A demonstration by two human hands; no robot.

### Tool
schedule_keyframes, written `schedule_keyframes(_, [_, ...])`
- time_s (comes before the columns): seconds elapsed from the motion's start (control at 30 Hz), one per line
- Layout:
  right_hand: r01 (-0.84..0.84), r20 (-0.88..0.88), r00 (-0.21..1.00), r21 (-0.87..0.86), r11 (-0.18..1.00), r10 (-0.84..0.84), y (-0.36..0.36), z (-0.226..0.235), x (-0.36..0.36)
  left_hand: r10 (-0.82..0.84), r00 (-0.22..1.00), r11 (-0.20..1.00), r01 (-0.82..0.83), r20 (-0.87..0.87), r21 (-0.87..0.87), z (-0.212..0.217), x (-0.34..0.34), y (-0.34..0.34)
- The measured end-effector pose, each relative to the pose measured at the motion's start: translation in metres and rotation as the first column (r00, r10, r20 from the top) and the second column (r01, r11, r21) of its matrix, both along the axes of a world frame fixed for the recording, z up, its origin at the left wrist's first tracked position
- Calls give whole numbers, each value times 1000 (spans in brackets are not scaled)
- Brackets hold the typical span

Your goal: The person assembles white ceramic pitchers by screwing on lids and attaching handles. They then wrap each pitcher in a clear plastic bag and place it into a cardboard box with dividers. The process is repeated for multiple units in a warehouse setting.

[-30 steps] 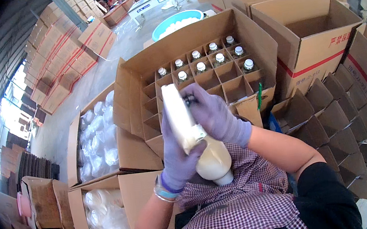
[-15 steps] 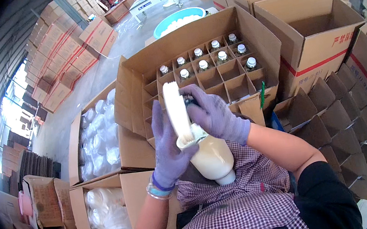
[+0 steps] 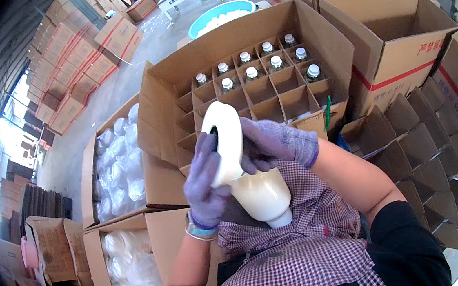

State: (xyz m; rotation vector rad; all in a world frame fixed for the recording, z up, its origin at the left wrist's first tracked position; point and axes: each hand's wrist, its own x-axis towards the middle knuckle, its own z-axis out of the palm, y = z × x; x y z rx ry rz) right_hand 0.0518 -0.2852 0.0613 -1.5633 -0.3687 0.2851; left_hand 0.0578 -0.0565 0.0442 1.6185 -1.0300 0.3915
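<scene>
- The bottle point(image 3: 259, 194) sat between both gloved hands, just above the person's checked apron point(image 3: 293, 263), at about 6 o'clock from the divided carton point(image 3: 245, 88).
- A white foam sleeve point(image 3: 224, 141) covered the bottle's upper end; the milky base showed below it.
- The long axis ran from about 11 o'clock, at the sleeve's open mouth, down to 5 o'clock at the base.
- The left hand point(image 3: 204, 181) lay at 9 o'clock of the bottle, fingers curled around the sleeve, thumb side near its mouth.
- The right hand point(image 3: 276, 145) lay at 2 o'clock, fingers closed over the sleeve's far side.
- Both hands touched the sleeve; neither looked nearer, though the left wrapped more of it.
- Capped bottles point(image 3: 270, 62) filled the carton's far cells from 12 to 1 o'clock; the near cells stood open.
- Bagged white pieces filled the boxes point(image 3: 117, 158) at 9 o'clock.
</scene>
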Motion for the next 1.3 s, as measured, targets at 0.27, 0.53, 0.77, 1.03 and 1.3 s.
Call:
schedule_keyframes(0.27, [115, 240, 962, 86, 990, -132, -20, -86, 3, -174, 945, 895, 269, -277, 355, -38, 44, 32])
schedule_keyframes(0.53, [123, 320, 931, 180, 976, -177, -19, -112, 11, -282, 859, 913, 377, -427, 157, -62, 69, 13])
schedule_keyframes(0.77, [153, 289, 932, 233, 960, -218, -1, -118, 0, -192, 850, 946, 293, -491, 137, -69, 52, 23])
schedule_keyframes(1.03, [187, -241, 970, 620, 762, -43, 25, -166, 8, 122, 992, 793, -121, 40, 598, -8, -24, -11])
schedule_keyframes(1.3, [192, 587, 794, 10, 981, -161, 16, -59, -63, 658, 671, 554, -123, -342, 824, -199, 91, 98])
